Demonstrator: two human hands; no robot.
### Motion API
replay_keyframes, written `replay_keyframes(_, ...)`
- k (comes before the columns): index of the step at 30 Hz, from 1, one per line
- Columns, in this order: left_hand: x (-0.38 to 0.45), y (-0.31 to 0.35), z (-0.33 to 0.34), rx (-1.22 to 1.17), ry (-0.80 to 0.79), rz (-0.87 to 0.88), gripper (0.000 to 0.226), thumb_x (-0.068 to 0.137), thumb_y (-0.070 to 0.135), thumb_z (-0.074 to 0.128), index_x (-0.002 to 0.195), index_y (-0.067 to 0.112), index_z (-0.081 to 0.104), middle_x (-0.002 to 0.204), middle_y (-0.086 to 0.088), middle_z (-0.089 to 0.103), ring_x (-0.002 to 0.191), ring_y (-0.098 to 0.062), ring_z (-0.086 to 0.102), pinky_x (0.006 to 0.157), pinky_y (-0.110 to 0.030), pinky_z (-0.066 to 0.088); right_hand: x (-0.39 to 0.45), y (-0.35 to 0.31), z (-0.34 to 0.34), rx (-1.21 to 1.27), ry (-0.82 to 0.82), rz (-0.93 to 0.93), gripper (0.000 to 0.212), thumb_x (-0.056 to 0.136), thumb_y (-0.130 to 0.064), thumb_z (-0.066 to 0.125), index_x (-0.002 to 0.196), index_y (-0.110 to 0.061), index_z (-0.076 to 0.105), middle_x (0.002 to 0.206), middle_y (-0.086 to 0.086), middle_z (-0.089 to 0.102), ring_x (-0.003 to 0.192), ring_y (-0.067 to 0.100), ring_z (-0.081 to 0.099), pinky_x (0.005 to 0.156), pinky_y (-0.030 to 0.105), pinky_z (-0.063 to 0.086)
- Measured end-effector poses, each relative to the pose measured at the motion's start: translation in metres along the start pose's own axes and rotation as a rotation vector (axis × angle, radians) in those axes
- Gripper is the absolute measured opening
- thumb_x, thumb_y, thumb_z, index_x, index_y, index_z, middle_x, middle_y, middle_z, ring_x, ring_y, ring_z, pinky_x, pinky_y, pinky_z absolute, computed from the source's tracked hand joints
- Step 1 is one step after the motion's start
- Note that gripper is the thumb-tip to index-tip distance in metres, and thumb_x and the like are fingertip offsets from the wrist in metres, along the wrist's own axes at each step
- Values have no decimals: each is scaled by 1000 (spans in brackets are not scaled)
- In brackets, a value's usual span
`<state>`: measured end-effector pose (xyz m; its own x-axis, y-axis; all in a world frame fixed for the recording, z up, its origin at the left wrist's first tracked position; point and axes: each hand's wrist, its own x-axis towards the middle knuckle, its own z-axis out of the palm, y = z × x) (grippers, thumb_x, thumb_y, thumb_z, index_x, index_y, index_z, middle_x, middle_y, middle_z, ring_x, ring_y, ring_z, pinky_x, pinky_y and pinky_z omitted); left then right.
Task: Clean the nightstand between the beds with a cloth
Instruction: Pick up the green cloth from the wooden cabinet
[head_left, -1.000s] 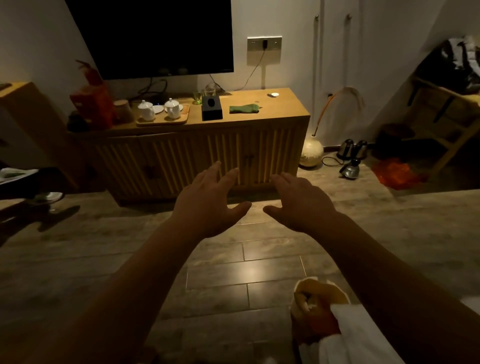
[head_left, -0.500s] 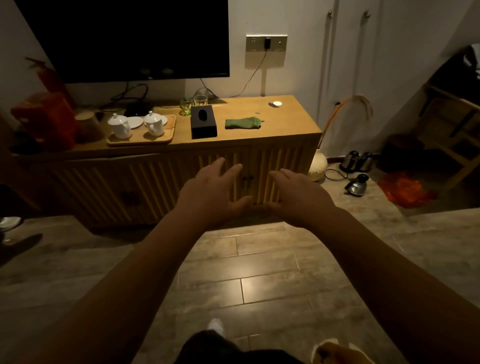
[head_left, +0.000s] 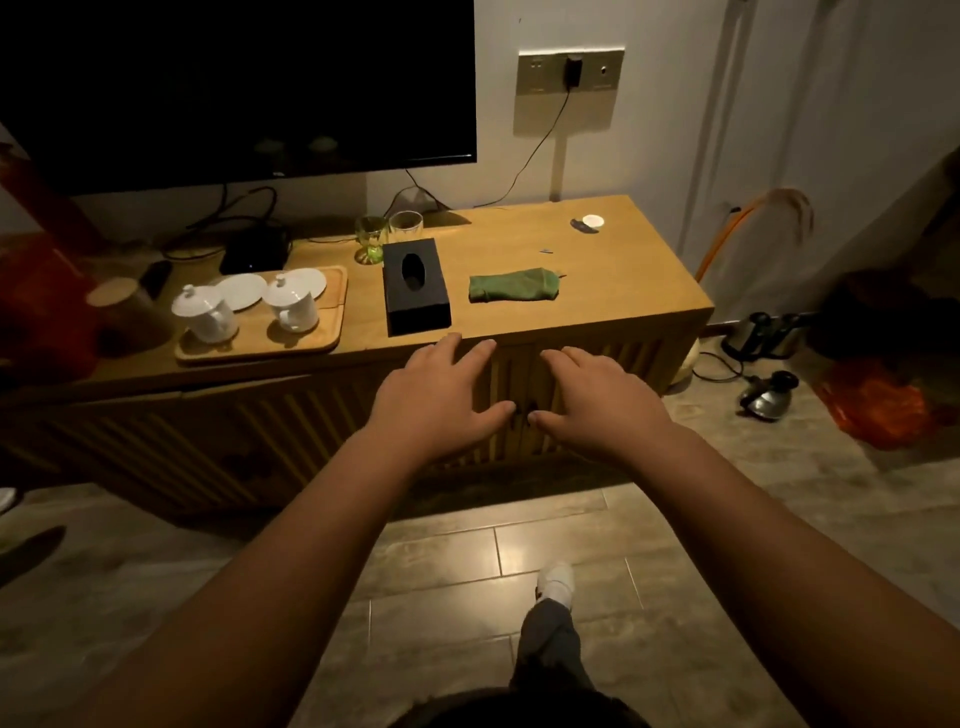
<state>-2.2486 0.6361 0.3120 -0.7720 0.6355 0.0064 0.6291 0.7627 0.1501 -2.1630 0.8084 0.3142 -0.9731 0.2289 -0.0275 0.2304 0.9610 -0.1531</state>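
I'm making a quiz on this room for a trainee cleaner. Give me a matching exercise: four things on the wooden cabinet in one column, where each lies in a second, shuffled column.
Things:
1. folded green cloth
2. black rectangular tissue box
3. two white lidded porcelain cups
4. small white round cap

Places:
A. on the wooden tray
B. near the cabinet's back right corner
C. right of the tissue box, near the front edge
D. between the tray and the cloth

Pairs: 1-C, 2-D, 3-A, 4-B
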Motion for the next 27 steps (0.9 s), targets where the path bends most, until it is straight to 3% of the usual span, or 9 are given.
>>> replay_keyframes(8, 170, -18, 39, -55, -81, -79, 77, 81, 74, 41, 147, 44, 15, 158, -1, 22, 141, -28, 28, 95, -49, 46, 168, 73, 22, -73, -137, -40, 71, 83, -58, 57, 141, -26, 32, 141, 2, 47, 125, 27, 48, 98, 49, 45)
replay_keyframes(19, 323, -54, 86, -150, -234, -191, 71, 84, 66, 42, 146, 45, 15, 159, 1, 20, 140, -29, 29, 95, -52, 45, 347, 120, 51, -65, -358, -90, 62, 85, -54, 56, 133, -20, 40, 135, 4, 51, 119, 30, 51, 88, 46, 49)
replay_keyframes(27, 428, -103, 146, -171, -419, -91, 70, 89, 54, 47, 149, 32, 19, 155, -9, 25, 136, -34, 34, 98, -49, 42, 463, 133, 118, -29, -493, 26, 56, 87, -46, 57, 131, -15, 42, 131, 9, 51, 119, 32, 50, 90, 47, 49)
